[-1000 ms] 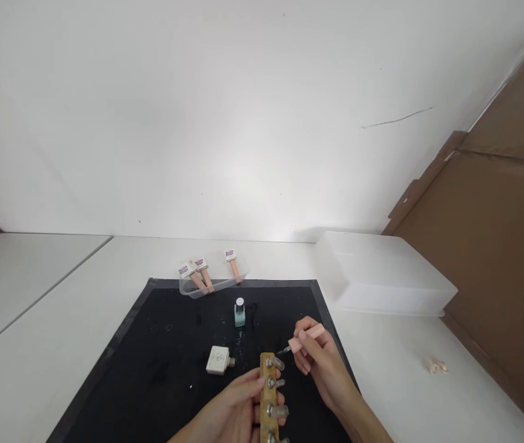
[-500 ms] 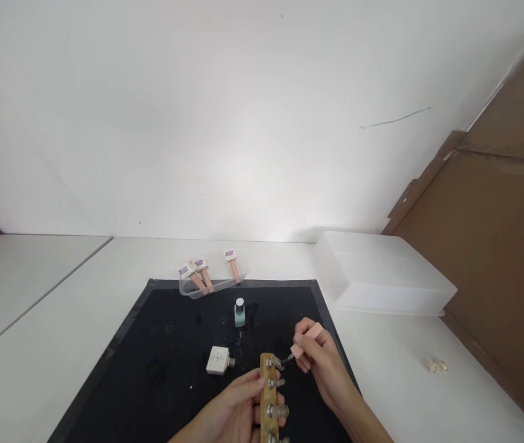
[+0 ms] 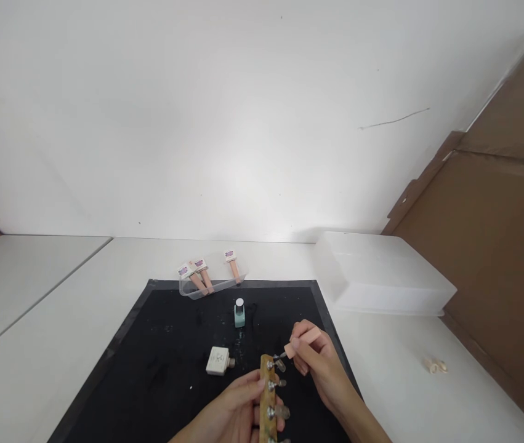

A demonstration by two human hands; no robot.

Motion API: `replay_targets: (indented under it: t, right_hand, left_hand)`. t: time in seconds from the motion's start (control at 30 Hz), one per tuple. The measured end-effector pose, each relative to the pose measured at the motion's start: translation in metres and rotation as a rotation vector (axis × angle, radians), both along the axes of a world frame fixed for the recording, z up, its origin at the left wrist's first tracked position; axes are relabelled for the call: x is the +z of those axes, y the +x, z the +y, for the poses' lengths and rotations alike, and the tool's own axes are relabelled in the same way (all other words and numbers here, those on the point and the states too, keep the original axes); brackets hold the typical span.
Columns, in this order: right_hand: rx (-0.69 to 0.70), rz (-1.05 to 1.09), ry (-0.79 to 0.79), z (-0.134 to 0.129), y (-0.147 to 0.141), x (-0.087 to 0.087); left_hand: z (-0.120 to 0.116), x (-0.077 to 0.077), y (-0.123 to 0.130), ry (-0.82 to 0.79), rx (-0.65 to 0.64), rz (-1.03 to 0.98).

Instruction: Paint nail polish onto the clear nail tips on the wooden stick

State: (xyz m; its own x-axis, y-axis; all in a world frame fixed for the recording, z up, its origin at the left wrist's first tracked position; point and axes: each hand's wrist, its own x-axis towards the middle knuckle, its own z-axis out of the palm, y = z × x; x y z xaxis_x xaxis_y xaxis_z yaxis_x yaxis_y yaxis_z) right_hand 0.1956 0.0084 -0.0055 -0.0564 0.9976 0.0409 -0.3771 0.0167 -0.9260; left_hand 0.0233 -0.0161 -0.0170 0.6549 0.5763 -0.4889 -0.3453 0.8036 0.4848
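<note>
My left hand [image 3: 238,403] grips a narrow wooden strip [image 3: 266,394], which carries a row of metal pegs with clear nail tips. The strip runs towards me and its near end is cut off by the frame. My right hand [image 3: 321,366] pinches the peach cap of a nail polish brush [image 3: 306,340]. The brush end is at the farthest nail tip [image 3: 281,365]; whether it touches is too small to tell. Left of the strip, a white polish bottle [image 3: 218,360] lies on its side with its capless neck pointing right.
A teal polish bottle [image 3: 239,316] with a silver cap stands on the black mat [image 3: 160,351]. Behind it, a clear tray [image 3: 192,294] holds several peach-capped bottles. A white plastic box [image 3: 386,277] sits at the right, with small beige rings [image 3: 435,366] in front.
The brush has shifted slightly left, its end closer to the farthest peg. Its cap lies flatter in my right hand. My left hand and the strip have barely moved.
</note>
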Motion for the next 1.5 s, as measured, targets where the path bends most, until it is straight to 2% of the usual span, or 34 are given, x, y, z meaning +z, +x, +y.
replay_targets:
  t: [0.33,0.53,0.83,1.0,1.13,1.27,1.5]
  right_hand:
    - [-0.024,0.023,0.017,0.0001,0.0007,-0.0025]
    - [-0.002,-0.01,0.029,0.0008,-0.0001,-0.0002]
    - [-0.021,-0.041,-0.065,-0.0002,0.0008,0.001]
    - [-0.034,-0.004,-0.068,0.0006,0.0013,0.0023]
    - [0.001,0.033,-0.064,-0.0001,0.0022,0.0026]
    - [0.049,-0.016,-0.063,-0.0007,0.003,0.0019]
    - [0.04,-0.035,-0.125,-0.0013,0.0007,0.0031]
  left_hand:
    - [-0.0005,-0.0058,0.0002,-0.007,0.012,-0.007]
    - [-0.0002,-0.0016,0.0,-0.011,0.012,-0.013]
    - [0.0014,-0.0032,0.0012,-0.047,0.008,-0.006]
    - [0.0011,0.0001,0.0021,-0.057,0.024,0.004]
    - [0.0014,0.0011,0.0017,-0.051,0.012,-0.002]
    - [0.0018,0.0009,0.0007,-0.037,-0.005,-0.027]
    - [0.0027,0.0016,0.0012,-0.047,0.0,-0.029]
